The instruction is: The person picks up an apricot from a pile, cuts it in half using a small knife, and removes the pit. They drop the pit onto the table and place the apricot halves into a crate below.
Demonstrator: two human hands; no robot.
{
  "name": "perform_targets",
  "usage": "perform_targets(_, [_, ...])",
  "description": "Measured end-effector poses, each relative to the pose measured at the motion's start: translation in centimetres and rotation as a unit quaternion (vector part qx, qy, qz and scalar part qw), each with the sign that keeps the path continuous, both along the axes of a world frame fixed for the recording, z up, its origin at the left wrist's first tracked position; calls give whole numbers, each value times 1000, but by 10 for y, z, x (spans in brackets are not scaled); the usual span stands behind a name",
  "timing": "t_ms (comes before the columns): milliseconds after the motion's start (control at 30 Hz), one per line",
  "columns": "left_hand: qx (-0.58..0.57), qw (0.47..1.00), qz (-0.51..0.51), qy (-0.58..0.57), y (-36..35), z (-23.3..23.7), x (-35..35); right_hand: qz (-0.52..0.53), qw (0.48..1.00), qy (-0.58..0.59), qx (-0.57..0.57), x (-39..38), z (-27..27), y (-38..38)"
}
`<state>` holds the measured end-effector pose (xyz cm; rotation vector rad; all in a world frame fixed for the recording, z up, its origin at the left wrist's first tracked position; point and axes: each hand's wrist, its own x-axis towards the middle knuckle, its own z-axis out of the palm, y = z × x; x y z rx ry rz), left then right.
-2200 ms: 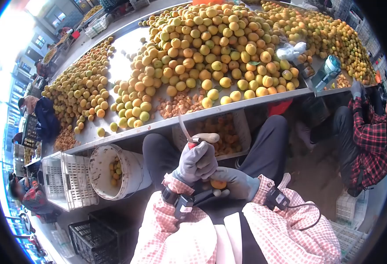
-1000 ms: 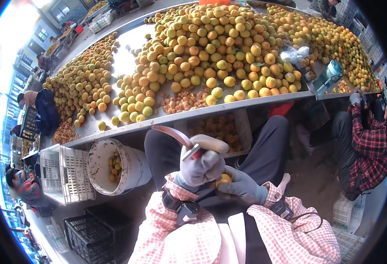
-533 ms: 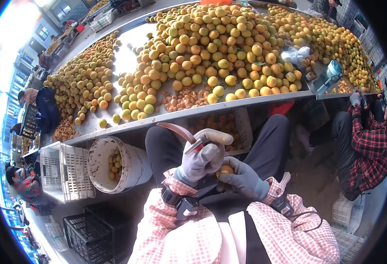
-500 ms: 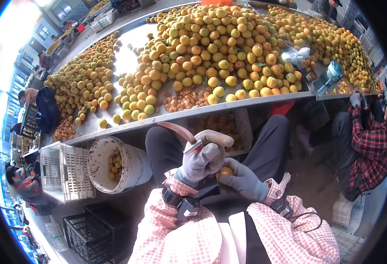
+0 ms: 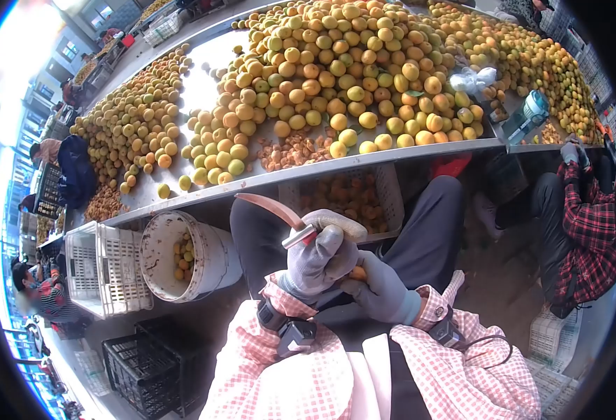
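Note:
In grey work gloves, both of my hands meet above my lap. My left hand is closed around a knife with a curved blade, which points up and to the left; the handle is mostly hidden in the fingers. Just to the right, my right hand grips an apricot, of which only a small orange part shows between the two gloves. The fingers of the left hand touch or nearly touch the fruit. Before me, a large heap of apricots covers the metal table, with a small pile of pitted pieces near its edge.
Beneath the table edge is a crate with fruit in it. A white bucket holding some apricots stands left, beside white crates and a black crate. A bottle stands on the table; a person in plaid sits right.
Both hands have drawn closer together, and the apricot is now more covered by the gloves. The knife has shifted slightly left and down.

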<state>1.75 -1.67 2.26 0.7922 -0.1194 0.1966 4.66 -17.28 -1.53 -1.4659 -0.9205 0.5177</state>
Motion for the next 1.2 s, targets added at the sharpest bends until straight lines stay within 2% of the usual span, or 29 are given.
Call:
perform_targets(33, [0,1000,0,0,-2,0,0,-19,998,-52,-13,1,-2,1])
perform_targets(100, [5,997,62,44,-7,-1,1,-23,996,-73,-35,4,-4,0])
perform_targets(167, [6,996,80,49,-10,2,4,-29,994,-93,-59,7,-7,0])
perform_targets(267, [-25,993,104,47,-12,2,9,-47,996,-77,-2,7,-13,5])
perform_targets(333, [-50,992,116,28,-11,3,13,-62,995,15,72,3,-19,8])
perform_targets(367, [-49,992,116,27,-11,2,15,-62,995,15,73,5,-19,9])
perform_targets(433, [-110,985,126,47,-11,-1,18,-96,986,-79,110,10,-18,10])
perform_targets(467, [-88,988,117,50,-11,-1,19,-95,986,-78,109,13,-18,9])
perform_targets(533, [-88,988,118,46,-11,-2,20,-75,987,-137,29,19,-17,7])
perform_targets(667, [-110,981,144,73,-11,-4,22,-90,979,-176,50,18,-30,12])
perform_targets(733, [-71,984,155,55,-9,-1,19,-128,984,-26,124,7,-41,20])
perform_targets(767, [-32,985,166,37,-7,1,19,-127,984,-27,125,11,-34,20])
perform_targets(800, [-14,985,165,50,-6,6,18,-54,982,154,98,13,-19,17])
perform_targets(833, [-14,985,162,52,-5,7,15,19,941,330,69,16,-5,13])
perform_targets(867, [13,986,153,61,-4,8,13,17,941,332,70,20,5,8])
perform_targets(933, [57,988,140,41,-3,7,12,114,874,471,-37,31,23,-1])
perform_targets(1067, [54,992,114,-7,-2,10,11,84,876,473,-45,28,28,-5])
perform_targets(1200, [98,994,51,7,-5,11,8,117,874,470,-22,20,15,-4])
